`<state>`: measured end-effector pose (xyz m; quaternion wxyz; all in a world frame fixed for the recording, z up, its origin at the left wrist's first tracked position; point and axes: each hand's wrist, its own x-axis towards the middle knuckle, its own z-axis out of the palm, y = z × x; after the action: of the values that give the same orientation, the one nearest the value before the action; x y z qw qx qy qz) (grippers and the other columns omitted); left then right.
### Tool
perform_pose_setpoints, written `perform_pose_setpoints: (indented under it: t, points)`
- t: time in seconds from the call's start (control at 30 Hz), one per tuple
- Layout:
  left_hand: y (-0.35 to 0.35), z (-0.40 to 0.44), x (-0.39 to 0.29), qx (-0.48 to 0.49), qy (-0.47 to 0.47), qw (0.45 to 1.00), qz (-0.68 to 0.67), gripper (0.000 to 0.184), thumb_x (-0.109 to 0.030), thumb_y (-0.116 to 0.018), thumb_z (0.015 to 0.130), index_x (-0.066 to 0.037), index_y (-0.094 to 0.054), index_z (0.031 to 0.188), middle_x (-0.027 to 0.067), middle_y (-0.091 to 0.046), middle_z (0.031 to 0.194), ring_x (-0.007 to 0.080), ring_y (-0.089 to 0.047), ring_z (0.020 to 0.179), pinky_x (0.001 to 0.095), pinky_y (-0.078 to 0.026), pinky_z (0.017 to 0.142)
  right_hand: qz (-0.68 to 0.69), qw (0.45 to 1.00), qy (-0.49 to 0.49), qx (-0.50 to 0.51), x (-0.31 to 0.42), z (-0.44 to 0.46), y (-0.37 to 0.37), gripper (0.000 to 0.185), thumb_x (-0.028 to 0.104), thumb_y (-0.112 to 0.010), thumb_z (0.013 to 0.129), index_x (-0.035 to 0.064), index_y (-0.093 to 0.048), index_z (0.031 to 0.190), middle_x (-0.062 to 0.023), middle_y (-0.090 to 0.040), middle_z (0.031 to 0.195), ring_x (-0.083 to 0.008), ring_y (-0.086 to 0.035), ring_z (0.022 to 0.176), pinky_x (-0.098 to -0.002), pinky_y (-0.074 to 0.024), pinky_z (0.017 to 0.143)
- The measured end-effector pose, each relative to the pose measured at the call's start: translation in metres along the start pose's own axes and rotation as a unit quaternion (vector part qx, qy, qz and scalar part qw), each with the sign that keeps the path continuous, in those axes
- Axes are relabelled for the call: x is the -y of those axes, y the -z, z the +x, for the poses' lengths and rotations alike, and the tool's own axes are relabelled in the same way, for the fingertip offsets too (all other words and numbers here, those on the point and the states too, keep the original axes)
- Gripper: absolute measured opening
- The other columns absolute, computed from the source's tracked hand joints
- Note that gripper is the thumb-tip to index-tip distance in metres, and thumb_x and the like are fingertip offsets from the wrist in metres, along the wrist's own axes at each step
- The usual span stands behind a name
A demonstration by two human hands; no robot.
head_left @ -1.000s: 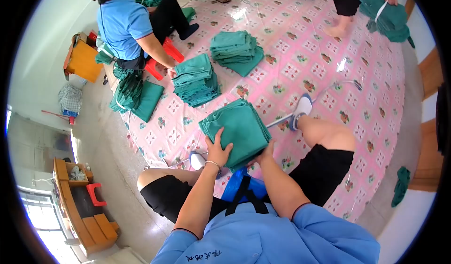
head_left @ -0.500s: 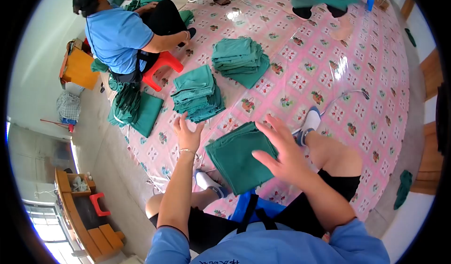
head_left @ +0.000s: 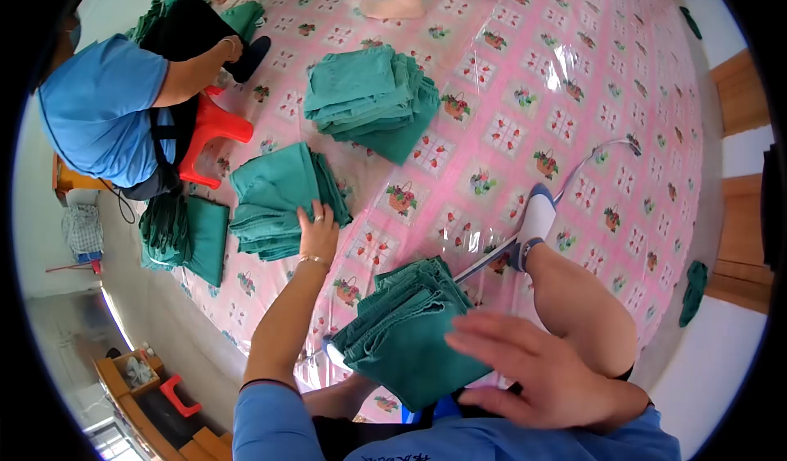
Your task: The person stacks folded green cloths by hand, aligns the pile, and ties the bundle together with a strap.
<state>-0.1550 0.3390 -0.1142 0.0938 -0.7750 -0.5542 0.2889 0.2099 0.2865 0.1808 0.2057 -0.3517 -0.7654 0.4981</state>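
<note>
Hands spread: left hand (head_left: 319,236) touches green cloth stack (head_left: 277,184), right hand (head_left: 537,372) beside nearest pile (head_left: 410,342).

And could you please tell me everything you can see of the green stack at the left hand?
The stack of green cloth consists of flat folded pieces that look like woven fabric, somewhat creased and unevenly aligned. Layered edges show along its near and right sides. It lies on the pink patterned floor sheet, beside the red stool. The left hand rests its fingers at the near right corner; the underside is hidden.
</note>
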Motion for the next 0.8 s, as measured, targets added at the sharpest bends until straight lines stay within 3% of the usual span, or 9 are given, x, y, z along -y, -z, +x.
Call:
perform_pose_setpoints:
  t: [0.13,0.23,0.37,0.5,0.63,0.67,0.7,0.77,0.8]
  points:
    - [-0.035,-0.065,0.035,-0.085,-0.118,0.989,-0.008,0.023,-0.020,-0.057,0.083,-0.010,-0.068,0.101,0.0107,-0.050,0.133,0.0336,-0.035,0.133,0.0666,-0.028,0.103,0.026,0.998,0.007,0.058,-0.001,0.003,0.003,0.059,0.024,-0.077,0.081,0.0023,-0.055,0.132,-0.0187,-0.055,0.130,-0.0316,-0.057,0.115,-0.0411,-0.0476,0.098]
    - [-0.066,-0.122,0.079,-0.054,-0.221,0.973,0.031,0.023,-0.021,-0.055,0.085,-0.009,-0.068,0.100,0.0079,-0.049,0.136,0.0290,-0.035,0.133,0.0624,-0.029,0.107,0.022,0.998,-0.010,0.066,-0.003,0.002,0.004,0.058,0.025,-0.078,0.081,0.0025,-0.056,0.130,-0.0183,-0.056,0.129,-0.0317,-0.060,0.111,-0.0416,-0.0490,0.096]
    - [-0.108,-0.190,0.127,0.023,-0.266,0.952,0.152,0.040,-0.018,-0.051,0.088,0.000,-0.064,0.121,0.0080,-0.051,0.138,0.0230,-0.029,0.139,0.0545,-0.026,0.115,0.018,0.998,-0.025,0.054,-0.003,-0.002,0.003,0.057,0.024,-0.079,0.079,0.0019,-0.058,0.127,-0.0180,-0.057,0.128,-0.0313,-0.061,0.108,-0.0410,-0.0502,0.093]
    - [-0.122,-0.227,0.114,0.057,-0.123,0.982,0.132,0.043,-0.014,-0.049,0.089,-0.002,-0.058,0.129,0.0118,-0.048,0.142,0.0218,-0.027,0.142,0.0521,-0.019,0.117,0.014,0.998,-0.032,0.058,-0.004,-0.001,0.002,0.056,0.021,-0.079,0.079,0.0008,-0.059,0.126,-0.0176,-0.056,0.128,-0.0307,-0.060,0.110,-0.0389,-0.0508,0.093]
    - [-0.080,-0.204,0.032,0.223,0.131,0.947,-0.190,0.049,-0.033,-0.063,0.082,-0.013,-0.060,0.127,0.0130,-0.047,0.142,0.0297,-0.032,0.140,0.0502,-0.030,0.109,0.002,0.997,-0.045,0.061,0.000,0.005,-0.006,0.054,0.018,-0.079,0.079,0.0001,-0.058,0.126,-0.0174,-0.055,0.129,-0.0309,-0.059,0.112,-0.0367,-0.0511,0.092]
    - [-0.120,-0.204,0.010,0.209,0.239,0.851,-0.419,0.054,-0.040,-0.064,0.084,-0.012,-0.058,0.130,0.0129,-0.047,0.142,0.0318,-0.037,0.136,0.0518,-0.033,0.106,0.012,0.997,-0.042,0.056,0.000,0.008,-0.010,0.054,0.017,-0.078,0.079,0.0000,-0.058,0.126,-0.0178,-0.055,0.128,-0.0315,-0.059,0.113,-0.0367,-0.0509,0.092]
    - [-0.156,-0.202,-0.009,0.174,0.328,0.692,-0.619,0.060,-0.047,-0.065,0.085,-0.011,-0.055,0.132,0.0128,-0.047,0.141,0.0339,-0.041,0.132,0.0534,-0.035,0.104,0.020,0.998,-0.038,0.052,0.000,0.011,-0.015,0.054,0.015,-0.078,0.079,-0.0001,-0.058,0.127,-0.0181,-0.056,0.127,-0.0320,-0.059,0.114,-0.0366,-0.0508,0.093]
    - [-0.141,-0.161,-0.047,0.075,0.496,0.143,-0.853,0.073,-0.054,-0.060,0.090,-0.009,-0.040,0.144,0.0121,-0.046,0.140,0.0330,-0.047,0.125,0.0532,-0.039,0.101,0.017,0.997,-0.047,0.053,0.004,0.017,-0.027,0.053,0.014,-0.077,0.080,0.0014,-0.058,0.128,-0.0174,-0.058,0.125,-0.0315,-0.060,0.112,-0.0366,-0.0510,0.092]
    - [-0.143,-0.144,-0.055,0.023,0.465,0.032,-0.884,0.072,-0.055,-0.057,0.091,-0.011,-0.038,0.145,0.0108,-0.047,0.138,0.0308,-0.048,0.122,0.0526,-0.039,0.102,0.000,0.997,-0.055,0.057,0.007,0.024,-0.031,0.053,0.014,-0.077,0.081,0.0030,-0.058,0.128,-0.0164,-0.059,0.124,-0.0306,-0.061,0.110,-0.0366,-0.0514,0.091]
